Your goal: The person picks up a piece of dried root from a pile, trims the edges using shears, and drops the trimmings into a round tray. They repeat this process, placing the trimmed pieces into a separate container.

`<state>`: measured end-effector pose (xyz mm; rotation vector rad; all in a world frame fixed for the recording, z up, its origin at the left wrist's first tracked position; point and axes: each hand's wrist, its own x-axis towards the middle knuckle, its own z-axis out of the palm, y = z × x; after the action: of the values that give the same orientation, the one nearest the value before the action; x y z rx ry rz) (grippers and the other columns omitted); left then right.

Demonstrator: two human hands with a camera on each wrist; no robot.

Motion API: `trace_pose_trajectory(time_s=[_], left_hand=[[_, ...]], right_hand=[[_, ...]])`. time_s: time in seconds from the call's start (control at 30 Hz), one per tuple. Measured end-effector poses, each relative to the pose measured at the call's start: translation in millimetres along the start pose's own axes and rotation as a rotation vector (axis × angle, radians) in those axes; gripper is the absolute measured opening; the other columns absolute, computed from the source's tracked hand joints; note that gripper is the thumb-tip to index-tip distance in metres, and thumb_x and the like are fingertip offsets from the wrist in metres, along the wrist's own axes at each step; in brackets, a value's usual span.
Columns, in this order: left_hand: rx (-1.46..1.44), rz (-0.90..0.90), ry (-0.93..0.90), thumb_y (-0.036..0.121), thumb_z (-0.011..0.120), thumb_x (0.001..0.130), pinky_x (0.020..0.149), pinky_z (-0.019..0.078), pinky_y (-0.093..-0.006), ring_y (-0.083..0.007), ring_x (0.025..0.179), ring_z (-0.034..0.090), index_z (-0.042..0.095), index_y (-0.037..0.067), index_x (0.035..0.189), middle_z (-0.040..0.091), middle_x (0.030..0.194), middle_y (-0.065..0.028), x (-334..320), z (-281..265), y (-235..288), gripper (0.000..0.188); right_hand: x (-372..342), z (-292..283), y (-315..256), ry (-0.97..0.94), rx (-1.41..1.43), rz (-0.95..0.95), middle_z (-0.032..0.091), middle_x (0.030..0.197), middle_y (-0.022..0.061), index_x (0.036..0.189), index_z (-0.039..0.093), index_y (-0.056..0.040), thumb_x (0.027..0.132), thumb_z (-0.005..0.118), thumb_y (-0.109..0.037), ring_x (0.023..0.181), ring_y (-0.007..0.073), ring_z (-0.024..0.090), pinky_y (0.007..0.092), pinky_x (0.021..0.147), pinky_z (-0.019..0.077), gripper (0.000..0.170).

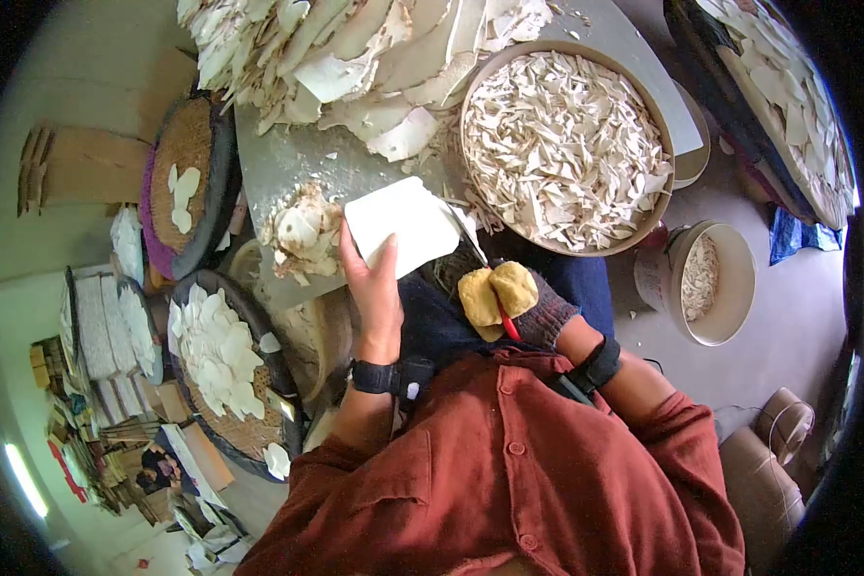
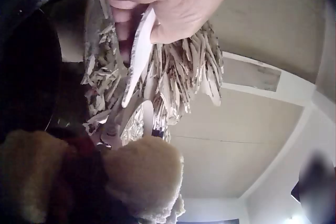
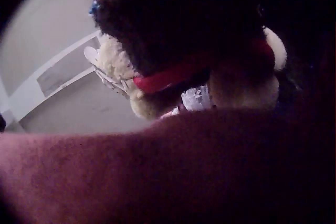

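My left hand (image 1: pixel 374 296) pinches a flat white slab (image 1: pixel 401 228), thumb on its face and fingers behind it. Seen edge-on in the left wrist view, the slab (image 2: pixel 137 64) is thin with a rough edge. On my right hand (image 1: pixel 551 315) is a dark knitted glove, and it grips red-handled shears (image 1: pixel 509 328). Yellow foam padding (image 1: pixel 515 288) is at the handles. The metal blades reach up to the slab's right edge and overlap it in the head view. Much of the right wrist view is dark, with the red handle (image 3: pixel 163 80) showing under the glove.
A round tray (image 1: pixel 468 144) heaped with white chips stands ahead on the grey table (image 1: pixel 302 163). Behind lies a large pile of white slabs (image 1: pixel 355 67). Crumbly scraps (image 1: pixel 302 230) sit left. A bucket (image 1: pixel 739 288) of chips stands right, and a basket (image 1: pixel 283 422) of flat pieces left.
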<state>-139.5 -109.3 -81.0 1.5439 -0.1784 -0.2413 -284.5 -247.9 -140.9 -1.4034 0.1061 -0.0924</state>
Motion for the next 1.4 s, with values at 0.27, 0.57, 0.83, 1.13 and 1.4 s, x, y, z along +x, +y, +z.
trace_pose_trajectory(time_s=[0.27, 0.57, 0.83, 1.13, 1.4], left_hand=[[-0.069, -0.042, -0.063, -0.002, 0.057, 0.081, 0.095, 0.0389, -0.0294, -0.0173, 0.111, 0.046, 0.024, -0.004, 0.135, 0.042, 0.127, -0.0127, 8.1, -2.4, 9.8, 0.064], [-0.004, -0.096, -0.180, -0.001, 0.059, 0.080, 0.095, 0.0395, -0.0297, -0.0174, 0.112, 0.047, 0.027, -0.004, 0.134, 0.044, 0.126, -0.0124, 8.5, 2.4, 7.5, 0.064], [-0.029, -0.111, -0.306, -0.001, 0.058, 0.079, 0.097, 0.0382, -0.0296, -0.0175, 0.114, 0.046, 0.027, -0.004, 0.134, 0.042, 0.128, -0.0121, 1.4, 29.2, 24.9, 0.064], [0.015, -0.195, -0.477, -0.002, 0.058, 0.078, 0.099, 0.0366, -0.0305, -0.0174, 0.116, 0.044, 0.030, -0.003, 0.133, 0.043, 0.127, -0.0112, 0.3, 51.4, 26.0, 0.062], [0.027, -0.205, -0.605, -0.002, 0.060, 0.078, 0.096, 0.0390, -0.0309, -0.0182, 0.114, 0.047, 0.029, 0.001, 0.135, 0.046, 0.125, -0.0110, 8.4, 52.1, 34.6, 0.065]], right_hand=[[-7.8, 1.6, 23.7, 0.058, -0.066, 0.126, 0.062, 0.080, 0.0141, 0.081, 0.062, -0.0069, 0.076, 0.062, -0.022, 0.078, 0.0316, 0.060, 0.0371, 0.068, 0.0497, 0.016], [-13.6, -13.7, 14.2, -0.046, -0.612, -0.261, 0.061, 0.093, 0.0103, 0.097, 0.058, -0.0049, 0.086, 0.051, -0.016, 0.087, 0.0246, 0.058, 0.0334, 0.079, 0.0454, 0.017], [-20.2, -12.7, 37.6, 0.109, -0.053, -0.059, 0.060, 0.085, 0.0126, 0.090, 0.058, -0.0073, 0.074, 0.064, -0.020, 0.081, 0.0304, 0.058, 0.0368, 0.072, 0.0475, 0.021], [-35.4, -35.4, 4.0, 0.182, -0.356, -0.140, 0.059, 0.078, 0.0151, 0.085, 0.058, -0.0062, 0.067, 0.068, -0.022, 0.074, 0.0343, 0.057, 0.0391, 0.065, 0.0477, 0.026], [-32.0, -34.5, -2.1, 0.262, -0.549, -0.428, 0.060, 0.083, 0.0144, 0.088, 0.057, -0.0059, 0.069, 0.067, -0.018, 0.079, 0.0333, 0.057, 0.0386, 0.068, 0.0471, 0.025]])
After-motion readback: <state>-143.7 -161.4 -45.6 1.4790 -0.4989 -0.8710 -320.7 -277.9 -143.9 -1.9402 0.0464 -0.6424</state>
